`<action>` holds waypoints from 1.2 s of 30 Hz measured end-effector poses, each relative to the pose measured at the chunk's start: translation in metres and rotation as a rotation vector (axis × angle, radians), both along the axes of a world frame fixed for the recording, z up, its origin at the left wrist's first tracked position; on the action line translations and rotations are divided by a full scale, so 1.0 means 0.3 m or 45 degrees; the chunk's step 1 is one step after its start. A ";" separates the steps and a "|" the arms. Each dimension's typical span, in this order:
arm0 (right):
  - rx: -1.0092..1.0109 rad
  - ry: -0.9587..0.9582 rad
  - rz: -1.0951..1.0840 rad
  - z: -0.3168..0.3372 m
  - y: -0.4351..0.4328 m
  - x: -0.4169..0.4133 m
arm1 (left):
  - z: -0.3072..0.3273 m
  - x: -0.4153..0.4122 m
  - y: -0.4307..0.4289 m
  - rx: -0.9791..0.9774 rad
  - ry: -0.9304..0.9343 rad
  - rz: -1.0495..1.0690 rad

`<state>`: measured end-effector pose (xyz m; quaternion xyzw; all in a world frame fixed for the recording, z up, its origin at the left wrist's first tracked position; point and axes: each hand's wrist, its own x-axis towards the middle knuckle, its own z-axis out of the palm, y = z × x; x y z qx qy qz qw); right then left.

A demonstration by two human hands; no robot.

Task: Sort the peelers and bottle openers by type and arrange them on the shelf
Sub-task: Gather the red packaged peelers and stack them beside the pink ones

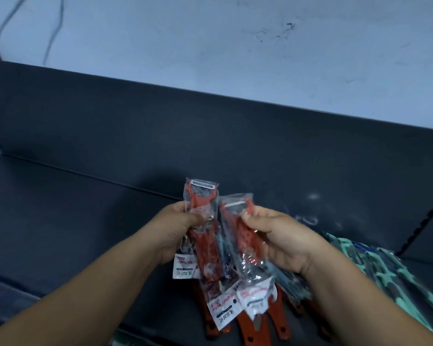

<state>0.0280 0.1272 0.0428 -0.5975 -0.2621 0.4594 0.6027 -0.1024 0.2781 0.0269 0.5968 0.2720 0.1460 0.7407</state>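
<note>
My left hand (pixel 183 228) grips a red peeler (pixel 201 196) sealed in a clear plastic bag, its white blade pointing up. More bagged red peelers with white labels (pixel 225 310) hang below that hand. My right hand (pixel 283 236) pinches a second bagged red peeler (pixel 238 216) just to the right, also blade up, with darker blue-grey bagged items (pixel 288 283) under it. Orange-red handled tools (pixel 245 328) lie on the dark shelf (pixel 85 221) beneath both hands; whether these are bottle openers cannot be told.
A dark upright back panel (pixel 210 126) stands behind the shelf, with a pale wall (pixel 235 33) above it. A teal and dark patterned cloth (pixel 385 270) lies at the right. Cables (pixel 55 28) hang down the wall at the upper left.
</note>
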 end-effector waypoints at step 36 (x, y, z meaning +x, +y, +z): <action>0.007 0.322 -0.152 -0.063 -0.142 -0.006 | 0.062 0.082 -0.069 -0.147 -0.155 0.506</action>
